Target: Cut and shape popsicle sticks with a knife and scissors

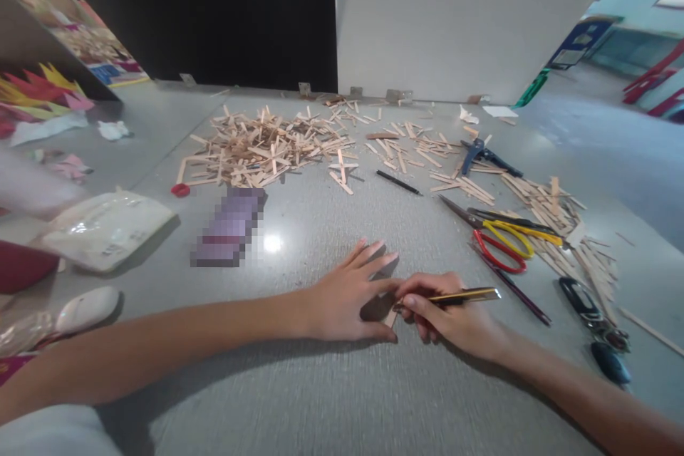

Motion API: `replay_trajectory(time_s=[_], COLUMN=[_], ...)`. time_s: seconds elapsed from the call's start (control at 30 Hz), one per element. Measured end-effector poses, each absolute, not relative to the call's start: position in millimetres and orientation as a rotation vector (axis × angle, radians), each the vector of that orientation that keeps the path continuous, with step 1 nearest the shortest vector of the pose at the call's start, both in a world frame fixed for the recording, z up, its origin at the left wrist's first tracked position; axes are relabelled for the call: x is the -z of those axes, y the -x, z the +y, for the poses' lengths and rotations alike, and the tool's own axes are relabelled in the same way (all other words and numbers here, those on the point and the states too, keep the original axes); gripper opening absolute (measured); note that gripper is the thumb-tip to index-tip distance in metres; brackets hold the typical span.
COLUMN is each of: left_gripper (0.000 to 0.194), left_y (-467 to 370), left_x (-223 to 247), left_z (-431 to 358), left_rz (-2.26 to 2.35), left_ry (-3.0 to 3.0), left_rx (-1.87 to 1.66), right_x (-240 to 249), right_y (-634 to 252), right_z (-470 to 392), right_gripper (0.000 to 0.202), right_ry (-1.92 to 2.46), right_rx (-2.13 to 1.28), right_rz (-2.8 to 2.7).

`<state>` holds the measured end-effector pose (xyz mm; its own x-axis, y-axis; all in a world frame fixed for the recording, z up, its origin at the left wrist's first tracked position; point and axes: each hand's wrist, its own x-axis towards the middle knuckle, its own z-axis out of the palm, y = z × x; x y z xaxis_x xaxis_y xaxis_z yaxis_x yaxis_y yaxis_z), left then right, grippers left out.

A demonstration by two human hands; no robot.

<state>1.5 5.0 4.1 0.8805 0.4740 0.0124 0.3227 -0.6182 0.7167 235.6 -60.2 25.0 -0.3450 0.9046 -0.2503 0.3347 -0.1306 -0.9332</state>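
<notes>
The left hand, at the centre of the frame and just below it, lies on the grey, faintly glossy worktop with its fingers spread wide; its thumb tip is beside a small, flat, pale wooden piece. Whether it presses on this piece I cannot tell. The right hand, lower right of centre, has its grip closed around a slim black-and-yellow pen-shaped tool, its near end at the wooden piece, between the two hands. A loose heap of pale wooden sticks covers the upper middle; metal scissors with red and yellow loop handles lie right of centre, below blue-handled pliers.
</notes>
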Motion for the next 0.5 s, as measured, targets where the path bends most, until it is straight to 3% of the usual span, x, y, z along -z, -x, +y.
replay_trajectory(time_s=[0.13, 0.3, 0.43, 0.5], left_gripper=[0.087, 0.076, 0.1, 0.103], left_y=[-0.9, -1.2, -0.2, 0.4], left_x=[-7.7, -10.0, -3.9, -2.0], left_z=[5.4, 4.1, 0.0, -2.4], left_rz=[0.573, 0.558, 0.615, 0.67], left_ry=[-2.31, -2.279, -2.212, -2.222], left_rx=[-0.217, -0.209, -0.326, -0.383], right_x=[-20.7, -21.4, -24.6, -25.1], right_y=[-235.8, -233.7, -232.9, -233.5], right_z=[-61.0, -62.3, -62.7, -62.9], right_gripper=[0.037, 0.035, 0.039, 0.04], right_ry=[1.377, 1.4, 1.383, 1.377], right_rx=[-1.493, -1.426, -1.388, -1.357], right_rz=[-1.653, -1.661, -1.725, -1.763])
